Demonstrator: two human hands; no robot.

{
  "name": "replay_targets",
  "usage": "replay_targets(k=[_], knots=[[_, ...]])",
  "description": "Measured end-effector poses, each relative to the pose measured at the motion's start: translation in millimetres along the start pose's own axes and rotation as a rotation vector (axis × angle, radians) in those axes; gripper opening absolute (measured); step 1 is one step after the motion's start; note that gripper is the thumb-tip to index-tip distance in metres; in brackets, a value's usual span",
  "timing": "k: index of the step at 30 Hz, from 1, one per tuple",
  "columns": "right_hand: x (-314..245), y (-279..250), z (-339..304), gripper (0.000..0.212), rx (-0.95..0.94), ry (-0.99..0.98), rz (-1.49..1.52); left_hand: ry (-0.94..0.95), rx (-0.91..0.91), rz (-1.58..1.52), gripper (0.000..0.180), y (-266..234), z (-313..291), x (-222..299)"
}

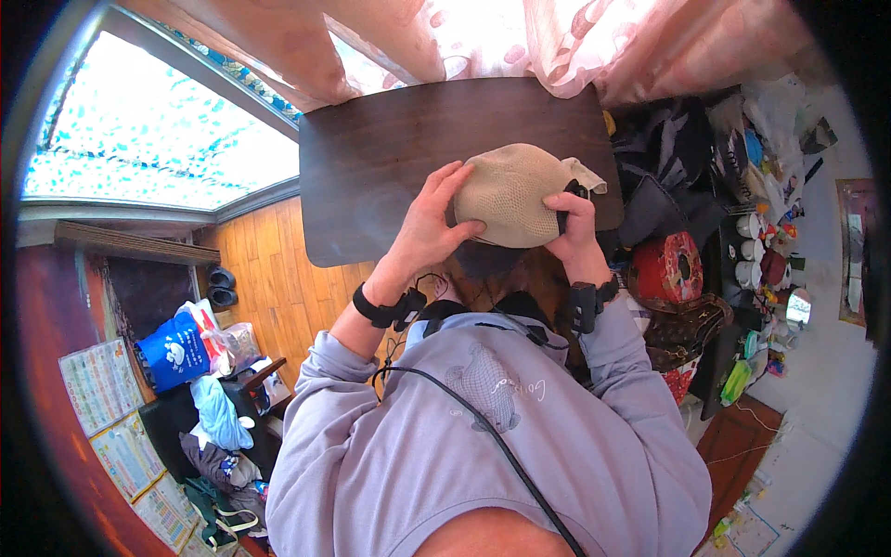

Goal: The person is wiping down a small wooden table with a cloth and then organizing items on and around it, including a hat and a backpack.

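Both hands are on a beige mesh cap (509, 193), held just above the near edge of the dark tabletop (371, 158). Left hand (429, 227) cups the cap's left side — fingers (445, 186) spread over the crown, thumb tucked under the lower rim. Right hand (575, 232) is closed on the cap's right end, pinching it together with a small black piece (568, 197); can't tell whether that's a strap buckle or a separate item.

Step in hand, as I read it: working on the cap's right end, probably the adjuster, while the left hand steadies the crown. Any next move needs the left hand to hold its grip and the right fingers to do fine work on that black piece — the mesh is soft and will collapse if squeezed.

Around it: the rest of the tabletop carries nothing I can see. A pink patterned curtain (575, 46) hangs over the far edge. To the right, a red round tin (668, 267) and a cluttered shelf of cups and bottles (761, 251), well apart from the cap. Blue bag (174, 351) and piled clothes on the floor at left. A black cable (483, 427) runs down the person's grey sweatshirt, close below the wrists — the only thing likely to snag.
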State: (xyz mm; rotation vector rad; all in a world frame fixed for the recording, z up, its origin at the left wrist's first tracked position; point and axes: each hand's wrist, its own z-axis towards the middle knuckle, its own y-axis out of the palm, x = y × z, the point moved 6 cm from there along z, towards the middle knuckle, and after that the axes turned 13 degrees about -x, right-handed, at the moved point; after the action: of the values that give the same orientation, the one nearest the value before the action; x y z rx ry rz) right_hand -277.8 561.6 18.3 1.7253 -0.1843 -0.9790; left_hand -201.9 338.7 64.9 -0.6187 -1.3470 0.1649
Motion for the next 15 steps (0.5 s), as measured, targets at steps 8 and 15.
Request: replay_targets(k=[8, 15], knots=[[-14, -3, -19, 0.071, 0.007, -0.043, -0.149, -0.172, -0.006, -0.346, 0.101, 11, -4, -12], [-16, 14, -27, 0.064, 0.005, 0.000, -0.480, -0.030, 0.422, -0.536, 0.073, -57, -2, -15]])
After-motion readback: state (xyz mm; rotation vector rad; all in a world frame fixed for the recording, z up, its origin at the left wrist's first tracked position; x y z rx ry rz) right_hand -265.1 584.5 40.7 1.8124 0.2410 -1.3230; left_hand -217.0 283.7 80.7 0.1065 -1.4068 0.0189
